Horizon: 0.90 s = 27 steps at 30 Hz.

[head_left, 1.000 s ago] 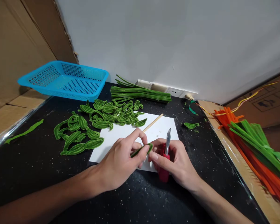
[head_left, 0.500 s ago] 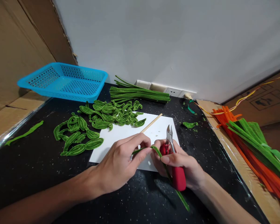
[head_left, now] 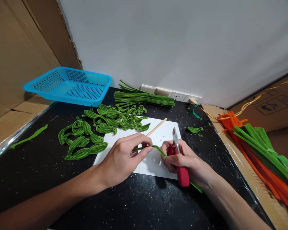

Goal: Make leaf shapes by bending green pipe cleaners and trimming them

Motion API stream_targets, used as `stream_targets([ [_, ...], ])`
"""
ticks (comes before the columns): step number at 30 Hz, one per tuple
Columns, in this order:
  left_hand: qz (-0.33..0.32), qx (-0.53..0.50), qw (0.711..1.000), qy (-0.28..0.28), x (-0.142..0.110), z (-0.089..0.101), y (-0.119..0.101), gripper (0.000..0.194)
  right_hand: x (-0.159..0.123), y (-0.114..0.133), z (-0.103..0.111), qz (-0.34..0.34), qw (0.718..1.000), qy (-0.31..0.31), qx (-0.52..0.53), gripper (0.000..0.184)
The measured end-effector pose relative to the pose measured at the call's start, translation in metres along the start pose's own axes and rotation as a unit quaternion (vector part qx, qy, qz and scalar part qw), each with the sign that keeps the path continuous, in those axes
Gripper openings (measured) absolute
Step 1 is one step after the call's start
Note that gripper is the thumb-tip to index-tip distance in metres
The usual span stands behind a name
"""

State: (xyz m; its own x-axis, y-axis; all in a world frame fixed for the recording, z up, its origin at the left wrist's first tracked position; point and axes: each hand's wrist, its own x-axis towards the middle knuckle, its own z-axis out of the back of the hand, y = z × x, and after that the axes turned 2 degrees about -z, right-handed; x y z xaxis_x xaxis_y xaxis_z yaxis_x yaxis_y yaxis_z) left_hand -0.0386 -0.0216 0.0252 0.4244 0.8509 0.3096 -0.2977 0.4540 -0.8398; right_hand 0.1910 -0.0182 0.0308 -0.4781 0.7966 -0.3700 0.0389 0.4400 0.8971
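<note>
My left hand is closed, pinching a green pipe cleaner between thumb and forefinger. That fuzzy stem runs across to my right hand, and its tail sticks out below that palm. Red-handled nippers sit in my right hand with the jaws pointing up, while its thumb and fingers also press on the pipe cleaner. From behind my left hand a thin wooden stick slants up over white paper; whether I hold it is hidden. Several leaf shapes of bent green pipe cleaner lie piled left of the paper.
A blue plastic basket stands at the back left. Against the wall rests a bundle of green pipe cleaners, near the sockets. One leaf lies to the right. Orange and lighter green bundles are at the far right.
My right hand has shifted slightly right, and a straighter length of pipe cleaner shows between the hands. The tail below has swung up and right. The nippers have turned a little.
</note>
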Motion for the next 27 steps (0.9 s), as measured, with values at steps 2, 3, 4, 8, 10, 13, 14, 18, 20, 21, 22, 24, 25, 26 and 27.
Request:
stream_targets([
  [2, 0.068, -0.070, 0.995, 0.004, 0.001, -0.002, -0.002, 0.013, 0.000, 0.001, -0.003, 0.016, 0.999, -0.004, -0.051, 0.024],
  [3, 0.094, -0.103, 0.990, 0.009, 0.001, -0.003, -0.004, 0.014, -0.001, 0.002, -0.004, 0.024, 0.997, -0.002, -0.076, 0.026],
  [4, 0.115, -0.134, 0.984, 0.013, 0.001, -0.004, -0.005, 0.015, -0.001, 0.003, -0.006, 0.029, 0.995, 0.003, -0.099, 0.027],
  [8, 0.175, -0.261, 0.948, 0.040, -0.001, -0.006, -0.011, 0.015, -0.003, 0.004, -0.011, 0.034, 0.990, 0.018, -0.138, 0.032],
  [10, 0.189, -0.312, 0.930, 0.051, -0.001, -0.005, -0.013, 0.016, -0.003, 0.002, -0.010, 0.042, 0.990, 0.004, -0.134, 0.032],
  [13, 0.176, -0.364, 0.914, 0.041, 0.001, -0.003, -0.014, 0.018, -0.002, -0.001, -0.007, 0.066, 0.989, -0.035, -0.128, 0.030],
  [14, 0.167, -0.382, 0.908, 0.030, 0.003, -0.003, -0.015, 0.017, -0.001, -0.002, -0.007, 0.076, 0.988, -0.044, -0.129, 0.030],
  [18, 0.174, -0.491, 0.853, 0.011, 0.007, 0.000, -0.018, 0.011, -0.002, -0.004, -0.007, 0.091, 0.981, -0.062, -0.157, 0.032],
  [20, 0.190, -0.547, 0.815, 0.015, 0.008, 0.001, -0.018, 0.007, -0.005, -0.003, -0.010, 0.078, 0.982, -0.044, -0.169, 0.033],
  [21, 0.192, -0.568, 0.801, 0.014, 0.008, 0.001, -0.018, 0.006, -0.006, -0.003, -0.011, 0.070, 0.983, -0.023, -0.168, 0.034],
  [22, 0.191, -0.583, 0.790, 0.012, 0.007, 0.002, -0.018, 0.006, -0.008, -0.002, -0.013, 0.060, 0.985, 0.004, -0.162, 0.034],
  [24, 0.187, -0.603, 0.776, 0.013, 0.006, 0.002, -0.018, 0.010, -0.009, -0.001, -0.016, 0.050, 0.987, 0.052, -0.141, 0.034],
  [25, 0.188, -0.608, 0.771, 0.016, 0.006, 0.003, -0.018, 0.012, -0.010, -0.001, -0.018, 0.050, 0.988, 0.066, -0.132, 0.035],
  [26, 0.188, -0.610, 0.769, 0.021, 0.006, 0.003, -0.018, 0.013, -0.010, -0.001, -0.018, 0.052, 0.988, 0.073, -0.126, 0.036],
  [27, 0.189, -0.607, 0.772, 0.023, 0.005, 0.003, -0.018, 0.015, -0.009, -0.001, -0.019, 0.054, 0.988, 0.075, -0.123, 0.036],
])
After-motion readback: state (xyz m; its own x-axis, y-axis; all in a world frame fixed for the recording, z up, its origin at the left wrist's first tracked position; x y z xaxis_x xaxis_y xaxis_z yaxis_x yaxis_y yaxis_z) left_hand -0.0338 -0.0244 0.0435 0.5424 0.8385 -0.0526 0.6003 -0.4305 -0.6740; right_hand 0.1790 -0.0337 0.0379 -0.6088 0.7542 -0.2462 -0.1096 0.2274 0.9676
